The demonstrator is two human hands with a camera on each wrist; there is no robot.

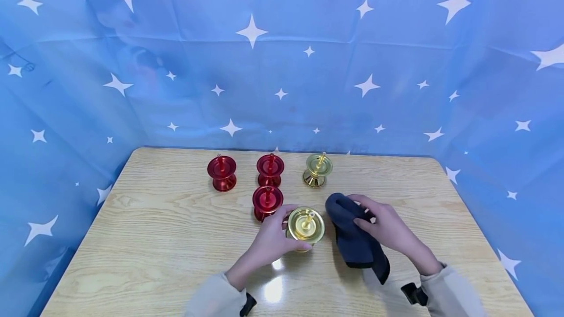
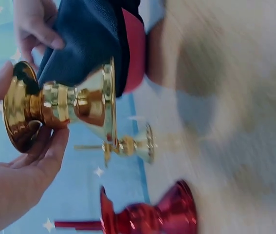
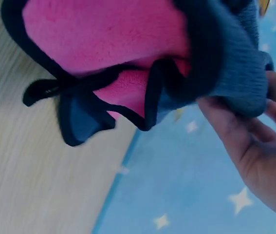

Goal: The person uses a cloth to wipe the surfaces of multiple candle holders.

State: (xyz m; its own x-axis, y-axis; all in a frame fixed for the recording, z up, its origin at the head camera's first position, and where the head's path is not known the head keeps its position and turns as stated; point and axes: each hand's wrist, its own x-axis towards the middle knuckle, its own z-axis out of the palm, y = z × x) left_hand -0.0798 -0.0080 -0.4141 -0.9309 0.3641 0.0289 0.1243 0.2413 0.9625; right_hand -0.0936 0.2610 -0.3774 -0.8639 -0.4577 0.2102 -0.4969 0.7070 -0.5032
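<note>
L hand [image 1: 272,238] is gripping the gold candle holder [image 1: 306,225] near the front-middle of the bench [image 1: 145,238], fingers [image 2: 50,151] curling round its stem and base w/ the thumb on the other side; the wrist view is showing it lifted and lying on its side. R hand [image 1: 387,229] is holding a dark blue cloth [image 1: 354,238], fingers bunching it up just beside the holder's rim; cloth is hanging down toward the bench. Holder is looking like polished metal: wide dish on top w/ a centre spike, narrow ribbed stem, flared foot, very shiny. Prob. stiff, fairly light and slippery on the polish, so the waist of the stem or the foot rim is seeming the safest hold; best keeping clear of the spike. Cloth is soft and floppy, blue outside w/ a pink fleecy lining [image 3: 103,39] and dark edging, so it's needing a bunched grip, not a pinch at one corner. Behind: three red holders [image 1: 267,200] [image 1: 270,169] [image 1: 222,172] and a 2nd gold holder [image 1: 318,169] are standing upright, apart from both hands. Blue starred backdrop [image 1: 282,62] is surrounding the bench.
</note>
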